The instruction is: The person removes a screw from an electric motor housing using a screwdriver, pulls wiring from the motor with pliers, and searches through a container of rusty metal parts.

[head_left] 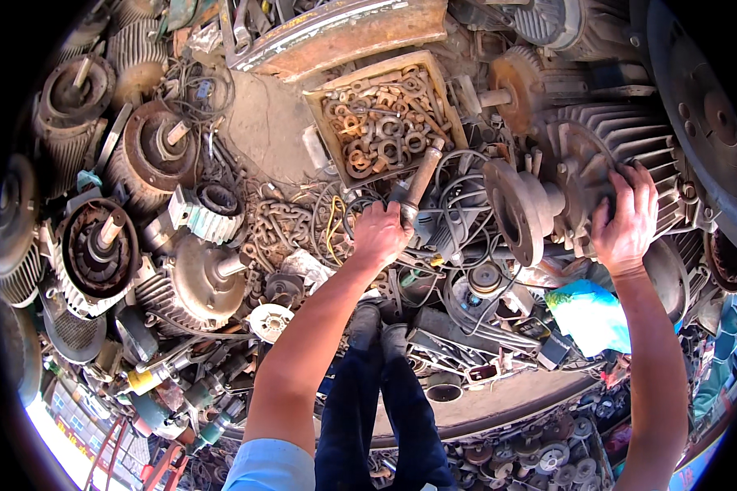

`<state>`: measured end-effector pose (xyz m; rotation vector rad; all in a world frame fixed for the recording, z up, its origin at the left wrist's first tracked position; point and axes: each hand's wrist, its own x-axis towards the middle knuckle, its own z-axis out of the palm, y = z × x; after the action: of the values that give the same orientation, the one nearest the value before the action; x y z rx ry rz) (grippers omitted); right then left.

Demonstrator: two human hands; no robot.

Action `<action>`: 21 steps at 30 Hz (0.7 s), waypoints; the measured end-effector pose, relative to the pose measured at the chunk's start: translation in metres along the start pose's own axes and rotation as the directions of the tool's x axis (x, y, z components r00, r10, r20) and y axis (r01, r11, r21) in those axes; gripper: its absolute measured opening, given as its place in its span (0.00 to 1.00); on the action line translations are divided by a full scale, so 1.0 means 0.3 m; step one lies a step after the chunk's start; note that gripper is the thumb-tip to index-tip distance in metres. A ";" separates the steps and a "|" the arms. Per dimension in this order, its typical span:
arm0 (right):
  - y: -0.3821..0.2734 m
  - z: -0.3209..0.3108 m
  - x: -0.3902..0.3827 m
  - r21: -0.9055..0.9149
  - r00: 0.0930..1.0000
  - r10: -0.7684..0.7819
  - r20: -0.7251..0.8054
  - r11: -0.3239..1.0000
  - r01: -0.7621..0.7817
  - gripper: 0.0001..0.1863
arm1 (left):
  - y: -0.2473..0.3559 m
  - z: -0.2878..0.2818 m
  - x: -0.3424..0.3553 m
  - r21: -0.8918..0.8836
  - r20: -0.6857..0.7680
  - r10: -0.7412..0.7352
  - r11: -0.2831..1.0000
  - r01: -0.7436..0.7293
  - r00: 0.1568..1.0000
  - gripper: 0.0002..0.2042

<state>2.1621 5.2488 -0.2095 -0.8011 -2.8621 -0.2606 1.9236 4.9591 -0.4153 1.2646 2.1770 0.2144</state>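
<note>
Near the middle, my left hand (382,233) is closed at the lower end of a rusty, stepped metal shaft (422,176). The shaft tilts up and to the right, its narrow tip close to a box of rusty rings. My palm and fingers partly hide its lower end. Over on the right, my right hand (628,217) lies on the end cover of a large finned electric motor (585,155), fingers spread over its edge and thumb apart. A round, flanged wheel (520,211) sticks out from this motor toward my left hand.
A rectangular box (446,78) holds several rusty rings and bolts. Old motors (151,151) crowd the left side. Cables (467,184) and a chain (278,221) lie between. A blue-white plastic bag (590,317) sits below my right hand; loose metal parts surround my feet.
</note>
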 end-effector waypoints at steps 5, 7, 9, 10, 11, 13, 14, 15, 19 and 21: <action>0.008 0.001 -0.017 -0.005 1.000 0.022 0.016 1.000 -0.021 0.26 | 0.078 -0.039 -0.018 0.022 0.047 -0.073 0.997 0.072 0.996 0.21; 0.003 0.004 -0.009 -0.002 1.000 0.024 0.013 1.000 -0.024 0.26 | 0.090 -0.032 -0.027 0.002 0.105 -0.118 0.993 0.119 0.987 0.25; -0.006 0.005 -0.004 0.004 1.000 0.026 0.010 1.000 -0.026 0.26 | 0.069 0.011 -0.020 -0.028 0.100 -0.183 0.982 0.186 0.978 0.27; -0.004 0.001 -0.007 0.005 1.000 0.029 0.012 1.000 -0.029 0.26 | 0.076 0.008 -0.014 -0.045 0.102 -0.212 0.975 0.217 0.972 0.27; -0.001 -0.001 -0.009 0.004 1.000 0.028 0.011 1.000 -0.028 0.26 | 0.075 0.003 -0.005 -0.075 0.147 -0.254 0.961 0.267 0.956 0.26; 0.003 -0.007 -0.019 0.002 0.999 0.035 0.010 0.999 -0.035 0.25 | 0.078 -0.005 -0.006 -0.178 0.162 -0.250 0.944 0.277 0.955 0.24; 0.005 -0.005 -0.021 0.003 0.999 0.035 0.005 0.999 -0.035 0.25 | 0.078 -0.008 -0.010 -0.227 0.170 -0.244 0.933 0.279 0.955 0.24; 0.007 0.004 -0.013 0.004 0.999 0.036 0.001 0.999 -0.036 0.25 | 0.074 -0.013 -0.017 -0.282 0.243 -0.270 0.899 0.334 0.932 0.25; -0.002 -0.005 0.001 0.008 0.999 0.053 0.013 0.999 -0.053 0.22 | 0.033 -0.007 -0.166 -0.824 0.200 -0.236 0.485 0.293 0.951 0.20; 0.000 -0.010 0.002 -0.004 0.998 0.064 0.013 0.998 -0.064 0.22 | 0.005 0.010 -0.260 -0.692 0.101 -0.265 0.674 0.259 0.959 0.20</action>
<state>2.1618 5.2486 -0.2064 -0.8960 -2.8426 -0.2537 1.9545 4.8944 -0.3844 0.5014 1.9404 0.8412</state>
